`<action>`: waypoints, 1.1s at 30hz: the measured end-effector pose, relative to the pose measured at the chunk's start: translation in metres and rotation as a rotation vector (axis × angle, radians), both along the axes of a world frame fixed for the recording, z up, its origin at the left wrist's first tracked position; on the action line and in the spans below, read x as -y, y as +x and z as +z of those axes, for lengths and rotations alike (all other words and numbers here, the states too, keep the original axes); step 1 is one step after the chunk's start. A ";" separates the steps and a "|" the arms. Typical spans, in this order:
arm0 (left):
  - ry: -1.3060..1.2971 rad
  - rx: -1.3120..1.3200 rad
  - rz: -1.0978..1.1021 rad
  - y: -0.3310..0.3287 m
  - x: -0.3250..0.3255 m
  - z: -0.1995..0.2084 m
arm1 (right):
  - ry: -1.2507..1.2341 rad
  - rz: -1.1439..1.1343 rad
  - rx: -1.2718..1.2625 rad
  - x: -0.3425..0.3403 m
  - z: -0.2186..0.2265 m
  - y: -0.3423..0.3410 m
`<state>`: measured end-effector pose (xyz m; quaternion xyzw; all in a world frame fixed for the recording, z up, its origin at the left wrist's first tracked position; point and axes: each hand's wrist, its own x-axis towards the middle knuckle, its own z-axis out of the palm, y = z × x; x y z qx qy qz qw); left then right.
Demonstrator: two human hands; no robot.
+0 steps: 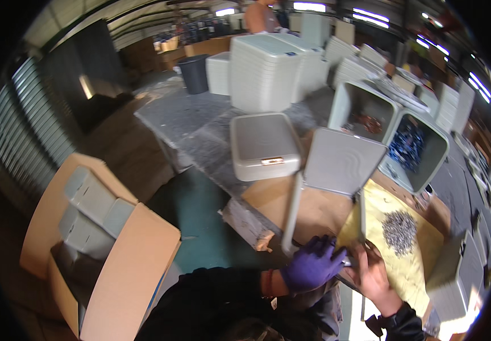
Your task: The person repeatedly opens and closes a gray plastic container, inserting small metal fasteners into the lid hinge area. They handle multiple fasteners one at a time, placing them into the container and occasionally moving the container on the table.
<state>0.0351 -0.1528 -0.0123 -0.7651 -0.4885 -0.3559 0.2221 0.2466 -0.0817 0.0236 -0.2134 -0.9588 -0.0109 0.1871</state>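
A grey frame with a hinged grey flap raised at its far side lies in front of me on brown cardboard. My left hand, in a purple glove, closes over the frame's near edge. Just to its right is my bare right hand, with the fingers bent and pressed together at the same edge. A tiny shiny bit shows between the fingertips of both hands, too small to name. Right of the hands, a pile of small metal parts lies on a yellow sheet.
Beyond the frame sits a grey lid, with tall stacks of pale lids behind. Two tilted bins hold reddish pieces and blue pieces. An open cardboard box with grey parts stands left. Another person is at the back.
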 end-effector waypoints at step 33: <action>-0.541 -0.104 -0.405 -0.035 -0.076 0.142 | -0.435 -0.057 -0.389 0.008 -0.006 0.012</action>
